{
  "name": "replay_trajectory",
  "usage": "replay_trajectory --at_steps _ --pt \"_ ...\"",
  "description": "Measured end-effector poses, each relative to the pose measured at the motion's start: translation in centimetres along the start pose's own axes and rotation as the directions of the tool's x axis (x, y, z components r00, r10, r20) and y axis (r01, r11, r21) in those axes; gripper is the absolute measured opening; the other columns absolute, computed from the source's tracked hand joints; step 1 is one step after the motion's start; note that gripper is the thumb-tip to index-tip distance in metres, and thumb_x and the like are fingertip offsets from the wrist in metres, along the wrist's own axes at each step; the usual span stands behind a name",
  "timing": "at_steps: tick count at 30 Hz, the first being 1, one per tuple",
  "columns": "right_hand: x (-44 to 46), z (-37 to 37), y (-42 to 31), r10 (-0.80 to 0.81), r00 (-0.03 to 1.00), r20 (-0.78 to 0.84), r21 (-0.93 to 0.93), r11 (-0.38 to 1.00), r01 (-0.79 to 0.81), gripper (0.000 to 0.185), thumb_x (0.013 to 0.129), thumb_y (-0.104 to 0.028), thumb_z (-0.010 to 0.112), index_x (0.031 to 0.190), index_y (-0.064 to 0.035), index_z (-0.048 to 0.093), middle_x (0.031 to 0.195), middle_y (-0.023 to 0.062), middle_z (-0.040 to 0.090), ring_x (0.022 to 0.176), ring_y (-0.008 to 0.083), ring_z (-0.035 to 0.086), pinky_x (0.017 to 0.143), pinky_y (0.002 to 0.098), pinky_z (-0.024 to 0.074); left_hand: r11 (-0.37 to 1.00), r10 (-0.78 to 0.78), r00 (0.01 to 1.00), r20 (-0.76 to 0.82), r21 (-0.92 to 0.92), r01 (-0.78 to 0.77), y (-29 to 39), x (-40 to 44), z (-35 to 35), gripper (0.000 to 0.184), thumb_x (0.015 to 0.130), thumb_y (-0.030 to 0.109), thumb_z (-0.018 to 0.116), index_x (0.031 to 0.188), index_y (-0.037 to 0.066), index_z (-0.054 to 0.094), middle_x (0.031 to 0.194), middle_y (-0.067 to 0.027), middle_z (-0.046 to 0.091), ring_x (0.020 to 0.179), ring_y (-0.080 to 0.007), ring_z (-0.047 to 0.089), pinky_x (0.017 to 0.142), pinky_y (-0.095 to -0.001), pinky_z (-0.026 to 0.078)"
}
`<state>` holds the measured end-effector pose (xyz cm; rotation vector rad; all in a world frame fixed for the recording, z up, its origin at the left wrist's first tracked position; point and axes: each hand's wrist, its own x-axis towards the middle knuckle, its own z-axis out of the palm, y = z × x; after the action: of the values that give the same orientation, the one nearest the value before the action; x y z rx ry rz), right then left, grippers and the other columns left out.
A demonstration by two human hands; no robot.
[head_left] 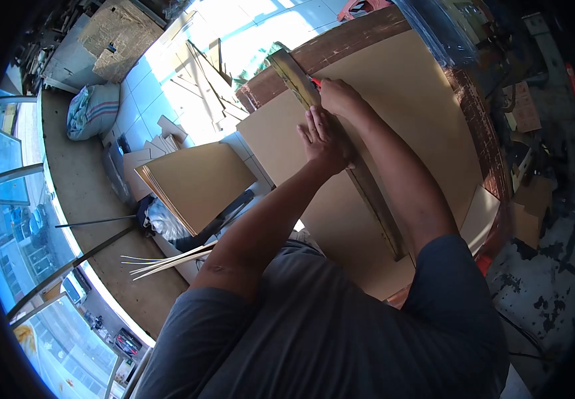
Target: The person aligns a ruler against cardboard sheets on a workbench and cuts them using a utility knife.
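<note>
A long, narrow wooden bar [374, 206] lies diagonally across a large brown board [407, 80] on the worktable. My left hand [324, 143] is on the bar's upper half, its fingers bent over it and pressing it against the board. My right hand [340, 98] is closed on a small red utility knife [316, 82] beside the bar's far end. Most of the knife is hidden by the fingers, and its blade cannot be seen.
The table has a worn red-brown edge [327, 43]. At left stand a stack of brown sheets [201, 176] and thin pale strips [167, 261]. A striped sack [93, 110] lies near a curved ledge [68, 179]. Clear plastic [433, 30] covers the table's far right corner.
</note>
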<state>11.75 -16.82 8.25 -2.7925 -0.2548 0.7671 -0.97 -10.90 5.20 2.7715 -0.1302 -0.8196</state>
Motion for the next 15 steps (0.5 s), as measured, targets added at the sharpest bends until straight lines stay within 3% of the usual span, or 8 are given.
replay_trajectory --at_steps 2,9,11,15 --pt "0.4 0.2 0.3 -0.025 0.997 0.074 -0.015 1.000 0.026 0.027 0.092 -0.012 0.051 0.111 0.0036 0.062 0.104 0.0295 0.066 0.101 0.0421 0.066 0.086 0.0487 0.0535 1.000 -0.004 1.000 -0.006 0.000 0.004 0.0 0.1 0.1 0.148 0.061 0.064 0.082 0.148 -0.012 -0.010 0.156 -0.0333 -0.019 0.146 -0.0449 -0.019 0.115 -0.0646 0.003" --pt "-5.9 2.3 4.0 0.018 0.998 0.056 0.015 1.000 -0.019 0.027 0.092 -0.011 0.051 0.112 0.0068 0.058 0.105 0.0293 0.066 0.101 0.0426 0.065 0.086 0.0487 0.0531 1.000 0.016 1.000 -0.024 -0.009 -0.017 0.0 -0.2 -0.2 0.148 0.060 0.065 0.082 0.149 -0.012 -0.007 0.155 -0.0351 -0.018 0.146 -0.0461 -0.017 0.114 -0.0663 0.002" --pt "-8.9 3.1 5.8 -0.008 0.996 0.091 -0.021 1.000 0.010 0.028 0.095 -0.013 0.048 0.113 0.0065 0.056 0.107 0.0285 0.066 0.103 0.0427 0.064 0.088 0.0491 0.0518 1.000 0.013 1.000 -0.024 0.003 -0.013 -0.1 0.2 0.3 0.148 0.059 0.066 0.082 0.149 -0.013 -0.005 0.155 -0.0357 -0.017 0.146 -0.0462 -0.017 0.114 -0.0662 0.002" --pt "-16.6 3.8 9.0 0.091 0.973 0.212 0.093 0.989 -0.112 0.031 0.101 -0.023 0.043 0.115 0.0034 0.050 0.103 0.0281 0.065 0.100 0.0441 0.064 0.085 0.0520 0.0498 0.999 0.022 0.999 -0.044 0.028 -0.021 -0.1 0.0 0.2 0.148 0.059 0.068 0.081 0.148 -0.015 -0.004 0.154 -0.0374 -0.018 0.146 -0.0472 -0.017 0.114 -0.0665 0.003"
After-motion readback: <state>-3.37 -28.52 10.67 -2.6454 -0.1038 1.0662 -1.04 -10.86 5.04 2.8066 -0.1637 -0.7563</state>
